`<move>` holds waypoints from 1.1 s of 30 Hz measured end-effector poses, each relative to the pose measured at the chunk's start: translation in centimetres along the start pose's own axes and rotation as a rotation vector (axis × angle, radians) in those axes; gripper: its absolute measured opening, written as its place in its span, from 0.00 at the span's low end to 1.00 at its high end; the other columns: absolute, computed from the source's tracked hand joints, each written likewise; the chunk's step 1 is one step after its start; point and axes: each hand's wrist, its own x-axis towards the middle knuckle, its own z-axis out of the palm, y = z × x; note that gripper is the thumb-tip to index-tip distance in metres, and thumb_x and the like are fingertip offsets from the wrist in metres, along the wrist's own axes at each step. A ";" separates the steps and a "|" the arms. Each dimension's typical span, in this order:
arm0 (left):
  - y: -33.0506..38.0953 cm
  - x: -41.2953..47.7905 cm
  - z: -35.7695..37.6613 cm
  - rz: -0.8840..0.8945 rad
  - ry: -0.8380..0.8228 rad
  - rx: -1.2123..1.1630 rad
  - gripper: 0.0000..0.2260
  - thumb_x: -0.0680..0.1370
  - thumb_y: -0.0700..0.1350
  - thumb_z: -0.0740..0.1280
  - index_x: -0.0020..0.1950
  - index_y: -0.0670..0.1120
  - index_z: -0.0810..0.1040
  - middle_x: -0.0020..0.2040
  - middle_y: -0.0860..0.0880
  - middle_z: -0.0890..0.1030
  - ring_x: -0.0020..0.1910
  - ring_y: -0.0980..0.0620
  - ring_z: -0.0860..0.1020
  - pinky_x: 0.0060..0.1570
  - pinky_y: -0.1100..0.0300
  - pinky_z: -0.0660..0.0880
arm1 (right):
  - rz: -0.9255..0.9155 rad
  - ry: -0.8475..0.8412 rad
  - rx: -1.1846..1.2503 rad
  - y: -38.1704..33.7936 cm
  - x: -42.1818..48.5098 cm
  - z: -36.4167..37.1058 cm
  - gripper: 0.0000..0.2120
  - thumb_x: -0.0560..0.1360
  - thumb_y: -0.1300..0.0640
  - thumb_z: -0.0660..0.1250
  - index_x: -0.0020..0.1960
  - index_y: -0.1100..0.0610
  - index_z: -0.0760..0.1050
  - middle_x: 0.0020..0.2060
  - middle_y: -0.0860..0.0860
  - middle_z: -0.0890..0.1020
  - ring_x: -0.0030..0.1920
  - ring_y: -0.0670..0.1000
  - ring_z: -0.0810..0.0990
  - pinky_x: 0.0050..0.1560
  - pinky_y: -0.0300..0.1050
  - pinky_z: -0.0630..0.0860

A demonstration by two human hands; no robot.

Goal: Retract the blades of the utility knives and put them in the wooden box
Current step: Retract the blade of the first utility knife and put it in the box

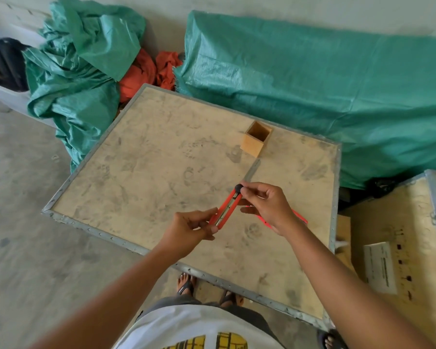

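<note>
Head view: both hands are raised just above the bench, clamped on one red utility knife. The left hand pinches the near, lower end of the knife between thumb and fingers, while the right hand grips the far end, its fingertips closed around the black knob there. The knife lies slanted between the two hands, its metal slider channel facing up; whether the blade is out cannot be told. Under the right hand and wrist a second red utility knife lies on the bench, mostly hidden, with only red slivers showing on either side of the wrist. Farther out, well apart from the hands, the wooden box stands upright and open-topped near the far edge of the bench, a smudged plywood panel framed in metal trim. Beyond the bench, green tarpaulin covers bulky shapes, with a bunched orange cloth between two heaps. To the right stands a plywood crate with metal edging and a paper label.
</note>
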 end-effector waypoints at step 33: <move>2.6 0.4 6.2 0.158 0.073 -0.084 0.18 0.70 0.33 0.76 0.58 0.43 0.84 0.45 0.42 0.87 0.42 0.47 0.83 0.46 0.51 0.83 | -0.313 -0.071 -0.436 -0.8 -4.1 -2.7 0.07 0.72 0.55 0.79 0.45 0.46 0.83 0.42 0.51 0.88 0.41 0.53 0.87 0.44 0.57 0.86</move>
